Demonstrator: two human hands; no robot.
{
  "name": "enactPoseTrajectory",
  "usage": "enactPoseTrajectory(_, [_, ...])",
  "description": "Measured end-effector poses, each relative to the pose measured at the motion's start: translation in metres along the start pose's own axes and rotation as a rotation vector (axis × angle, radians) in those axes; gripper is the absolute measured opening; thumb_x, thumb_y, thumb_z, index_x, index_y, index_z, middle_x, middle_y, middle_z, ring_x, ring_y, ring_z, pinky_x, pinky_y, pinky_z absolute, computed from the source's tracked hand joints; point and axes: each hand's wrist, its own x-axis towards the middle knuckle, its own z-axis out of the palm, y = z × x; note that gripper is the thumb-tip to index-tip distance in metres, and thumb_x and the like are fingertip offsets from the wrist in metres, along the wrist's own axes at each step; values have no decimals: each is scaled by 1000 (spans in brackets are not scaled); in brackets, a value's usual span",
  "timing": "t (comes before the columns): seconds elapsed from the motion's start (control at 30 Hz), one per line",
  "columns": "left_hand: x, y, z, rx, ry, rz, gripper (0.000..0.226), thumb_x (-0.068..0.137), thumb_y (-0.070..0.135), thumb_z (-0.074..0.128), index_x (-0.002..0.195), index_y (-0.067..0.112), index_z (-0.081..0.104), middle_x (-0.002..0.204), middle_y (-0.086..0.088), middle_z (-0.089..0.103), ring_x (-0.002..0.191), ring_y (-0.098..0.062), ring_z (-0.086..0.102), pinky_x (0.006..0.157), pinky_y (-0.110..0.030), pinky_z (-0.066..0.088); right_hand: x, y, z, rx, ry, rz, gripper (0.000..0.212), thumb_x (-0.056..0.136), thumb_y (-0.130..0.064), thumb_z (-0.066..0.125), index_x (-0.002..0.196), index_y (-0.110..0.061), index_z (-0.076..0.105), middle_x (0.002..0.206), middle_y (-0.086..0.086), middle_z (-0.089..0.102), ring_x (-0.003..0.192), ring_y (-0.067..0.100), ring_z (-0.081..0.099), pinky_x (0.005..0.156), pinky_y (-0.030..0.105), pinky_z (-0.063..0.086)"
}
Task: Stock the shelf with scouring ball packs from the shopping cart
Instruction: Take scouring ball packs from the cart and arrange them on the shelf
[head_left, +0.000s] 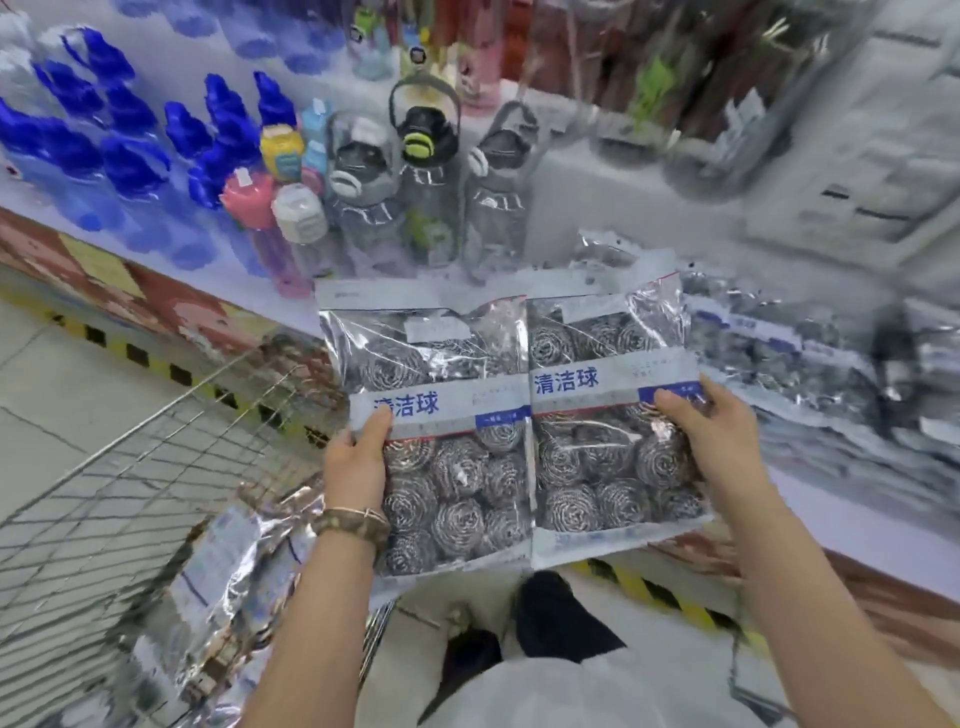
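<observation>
Clamped: left grip (358, 462) on left pack (452, 467), right grip (711, 441) on right pack (597, 467). Side by side, long axes near-to-far, header ends far.

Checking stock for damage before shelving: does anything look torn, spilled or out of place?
Nothing stands out. The left hand grips the left pack, the right hand the right pack; both look intact. Shelved packs are too blurred to judge.

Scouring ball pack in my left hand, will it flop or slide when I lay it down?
Probably floppy: the left pack is a thin, crinkled bag that the left hand pinches at one edge. Likely light for its size, being full of airy wire coils. The glossy film may slide on the stocked packs.
</observation>
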Motion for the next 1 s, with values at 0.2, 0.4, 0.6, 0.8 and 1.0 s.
enactPoseTrajectory(0.2, [-25,14,83,102,-195,37,26,89,33,56,70,16,51,73,1,51,67,-17,46,59,-28,35,-8,38,-87,41,212,74,29,89,-25,64,115,-14,63,88,6,66,75,16,57,62,24,42])
enactPoseTrajectory(0.4, [-89,22,172,216,-306,143,23,91,29,54,90,6,54,79,-2,52,71,-18,46,58,-28,33,-19,76,-182,117,373,119,5,88,-21,64,93,-23,66,84,35,55,62,16,49,50,24,38])
enactPoseTrajectory(0.6, [-161,-2,268,308,-443,139,33,91,32,54,67,11,43,62,-1,40,57,-17,36,56,-30,28,-30,132,-294,207,490,192,7,86,-23,68,86,-29,66,110,36,57,83,47,59,83,55,49])
enactPoseTrajectory(0.8, [-240,-31,361,355,-572,150,33,91,32,54,65,14,44,63,-1,42,57,-16,37,53,-29,28,-42,181,-402,281,620,172,12,84,-18,68,96,-22,68,80,24,64,73,22,52,60,30,42])
enactPoseTrajectory(1.0, [-299,-48,433,420,-652,116,40,88,42,55,113,10,57,112,-8,58,106,-28,53,89,-40,42,-44,218,-487,274,747,183,14,84,-19,69,98,-18,69,55,-5,57,39,1,43,40,15,35])
